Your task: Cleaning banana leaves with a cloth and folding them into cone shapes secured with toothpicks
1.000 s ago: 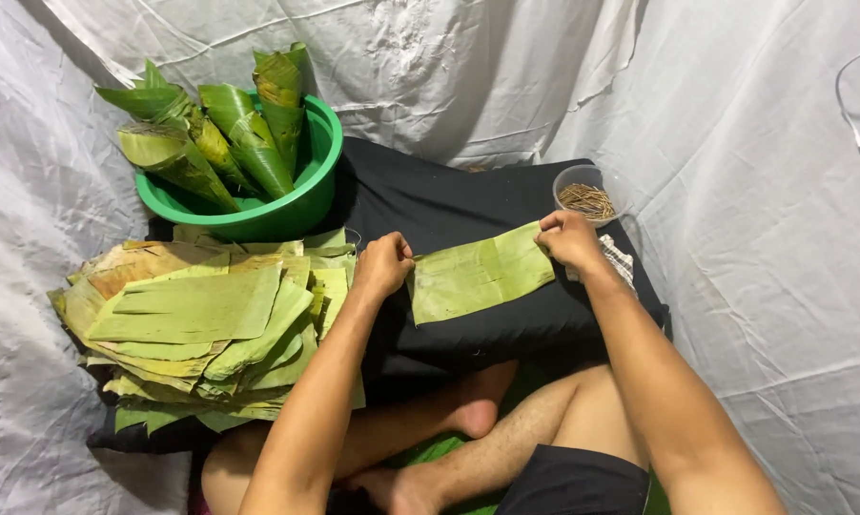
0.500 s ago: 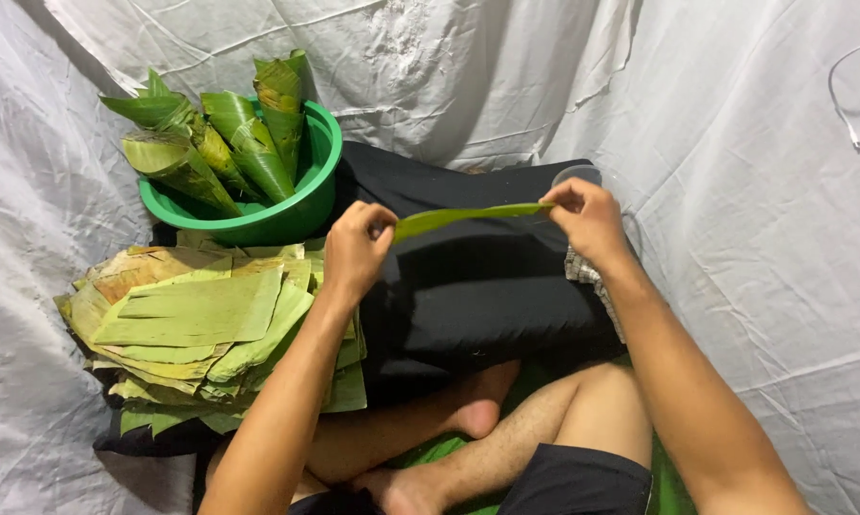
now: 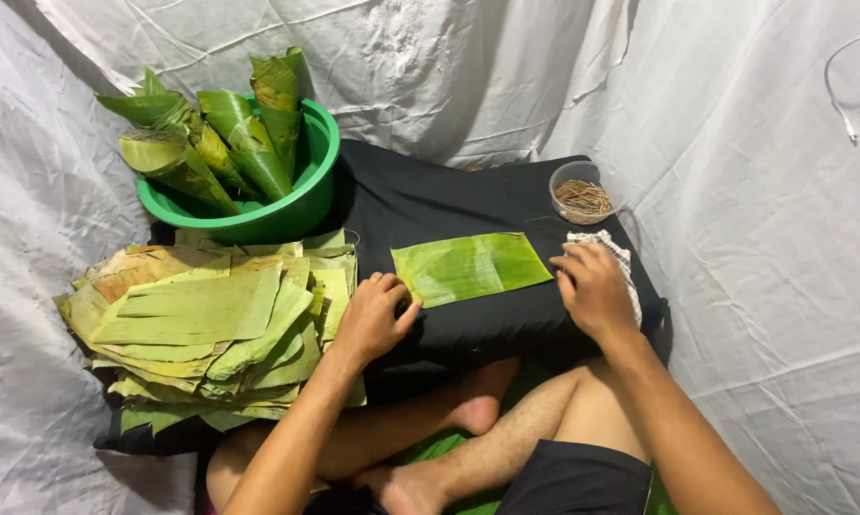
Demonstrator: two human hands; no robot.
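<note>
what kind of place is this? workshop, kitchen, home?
Likely a makeshift floor workspace at home for leaf wrapping, draped all round in white sheets. The person sits cross-legged at a black cushion, with a stack of cut leaves and a green basin of rolled leaf cones.

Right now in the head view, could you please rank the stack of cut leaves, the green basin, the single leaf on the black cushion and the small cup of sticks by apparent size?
1. Stack of cut leaves
2. Green basin
3. Single leaf, flat on the black cushion
4. Small cup of sticks, which lies farthest back, but is plainly smallest.
</note>
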